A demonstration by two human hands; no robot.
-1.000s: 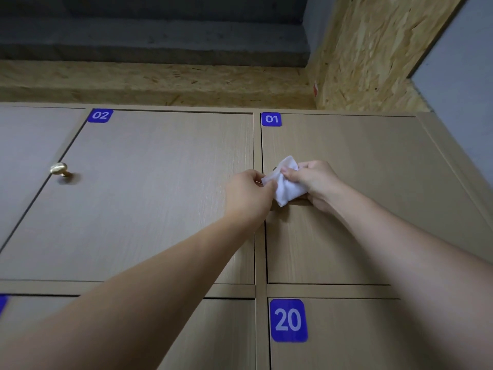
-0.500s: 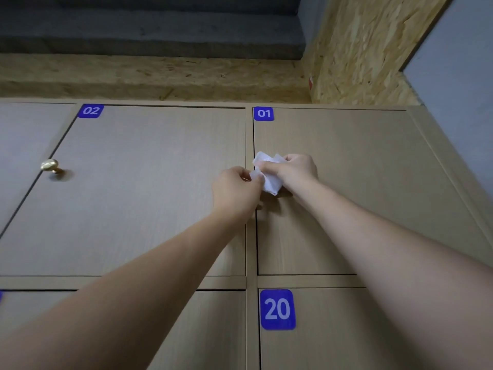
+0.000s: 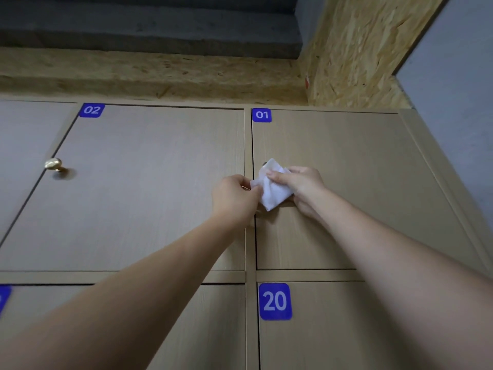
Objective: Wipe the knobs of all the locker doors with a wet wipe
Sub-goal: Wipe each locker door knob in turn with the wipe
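A white wet wipe (image 3: 272, 192) is held up against the left edge of locker door 01 (image 3: 346, 182). My right hand (image 3: 301, 190) pinches its right side with fingers and thumb. My left hand (image 3: 234, 200) pinches the wipe's left corner. The knob of door 01 (image 3: 264, 164) is almost wholly hidden behind the wipe; only a dark sliver shows at the wipe's top edge. A brass knob (image 3: 54, 165) sticks out from the left side of door 02 (image 3: 146, 182), far from both hands.
Door 20 (image 3: 320, 329) lies below door 01, another door below 02, and part of a further door at the far left. Chipboard panels run above the lockers and up the right corner. A grey wall stands at the right.
The wipe has been spread a little wider between my hands and sits slightly lower on door 01. Both hands stay at the knob; the view shifted a little.
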